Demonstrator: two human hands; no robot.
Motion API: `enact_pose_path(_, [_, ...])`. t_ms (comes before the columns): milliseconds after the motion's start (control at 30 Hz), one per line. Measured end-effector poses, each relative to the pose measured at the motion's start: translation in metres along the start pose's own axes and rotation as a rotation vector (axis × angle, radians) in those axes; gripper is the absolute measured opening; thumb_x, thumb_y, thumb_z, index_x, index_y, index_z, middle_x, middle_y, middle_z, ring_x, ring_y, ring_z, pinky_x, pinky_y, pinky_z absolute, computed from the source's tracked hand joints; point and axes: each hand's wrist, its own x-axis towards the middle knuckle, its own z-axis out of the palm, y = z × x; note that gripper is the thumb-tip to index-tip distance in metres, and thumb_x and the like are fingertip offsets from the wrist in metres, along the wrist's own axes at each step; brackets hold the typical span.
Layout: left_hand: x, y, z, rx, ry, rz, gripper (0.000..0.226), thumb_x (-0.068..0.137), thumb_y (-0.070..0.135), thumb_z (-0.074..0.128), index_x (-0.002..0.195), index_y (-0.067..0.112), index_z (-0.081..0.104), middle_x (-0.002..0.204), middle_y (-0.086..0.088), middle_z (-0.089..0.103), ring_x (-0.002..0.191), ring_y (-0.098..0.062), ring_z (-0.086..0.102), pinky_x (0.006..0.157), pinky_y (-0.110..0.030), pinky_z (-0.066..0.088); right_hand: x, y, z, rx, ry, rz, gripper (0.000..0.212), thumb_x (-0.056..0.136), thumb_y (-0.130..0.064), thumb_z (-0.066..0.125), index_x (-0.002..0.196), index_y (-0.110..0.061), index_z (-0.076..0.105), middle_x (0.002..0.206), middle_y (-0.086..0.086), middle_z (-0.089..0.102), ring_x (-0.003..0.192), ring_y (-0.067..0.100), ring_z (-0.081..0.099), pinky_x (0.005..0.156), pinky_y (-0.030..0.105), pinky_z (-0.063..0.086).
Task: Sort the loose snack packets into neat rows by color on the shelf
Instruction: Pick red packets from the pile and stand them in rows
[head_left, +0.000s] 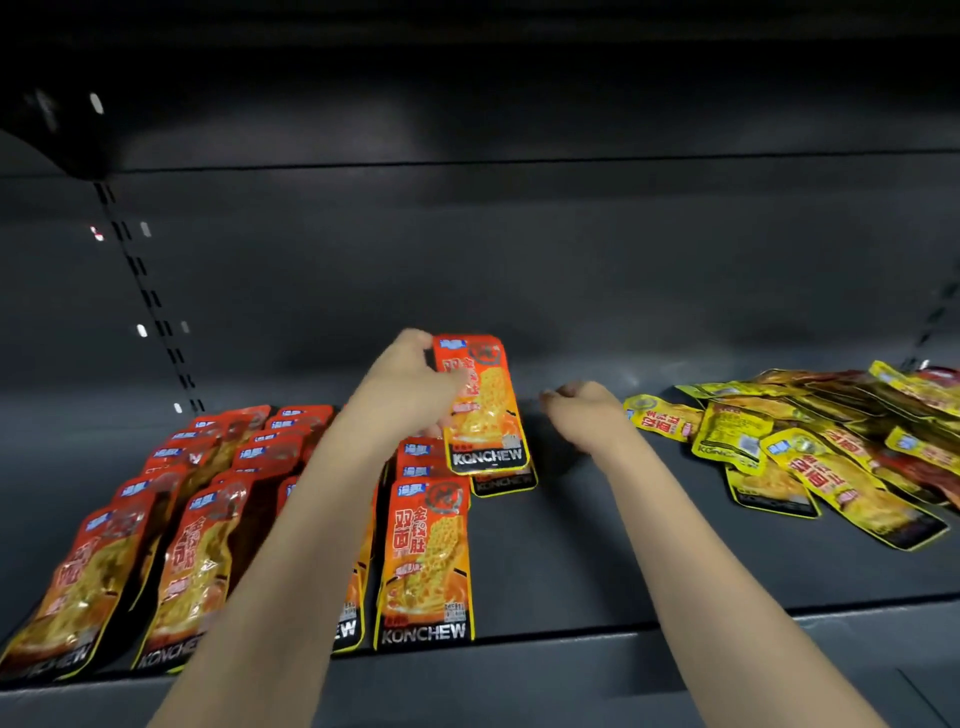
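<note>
My left hand's fingers (415, 382) are wrapped round the upper edge of an orange snack packet (483, 405), holding it upright with its long axis running away from me, logo end nearest. My right hand (582, 410) rests on the shelf (571, 545) with its fingers loosely curled and nothing in them.

Nearest me, at the shelf's front lip, the sorted orange rows (208, 519) lie in overlapping files running front to back. The rightmost file (426, 551) ends just under the packet I hold, and a partly covered packet (506, 483) peeks out directly below it.

I judge the coming move as a short drop: the held packet sits just above and slightly right of that file's far end, already aligned with it, so the left hand does the placing.

Farther right, well apart, the loose yellow pile (810, 441) lies jumbled; my right hand is the nearer one to it.
</note>
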Motion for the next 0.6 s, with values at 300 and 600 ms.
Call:
enact_pose_path(300, [0.021,0.025,0.047,0.428,-0.211,-0.181,0.010,0.094,0.000,0.046,0.104,0.004,0.047,0.092,-0.012,0.058,0.070,-0.025,0.066,0.034,-0.016,0.043,-0.018,0.023,-0.035,-0.125,0.022,0.007,0.026,0.093,-0.027,0.051,0.105,-0.009,0.064,0.093,0.009,0.058,0.099,0.028,0.058,0.073,0.022,0.036])
enact_pose_path(600, [0.022,0.022,0.064,0.831,-0.208,-0.149,0.021,0.087,0.001,0.052,0.104,-0.001,0.064,0.101,-0.016,0.069,0.091,-0.025,0.070,0.075,-0.030,0.055,-0.029,0.031,-0.043,-0.087,0.048,0.011,0.020,0.090,-0.024,0.052,0.099,-0.013,0.065,0.090,0.005,0.057,0.102,0.027,0.058,0.074,0.022,0.037])
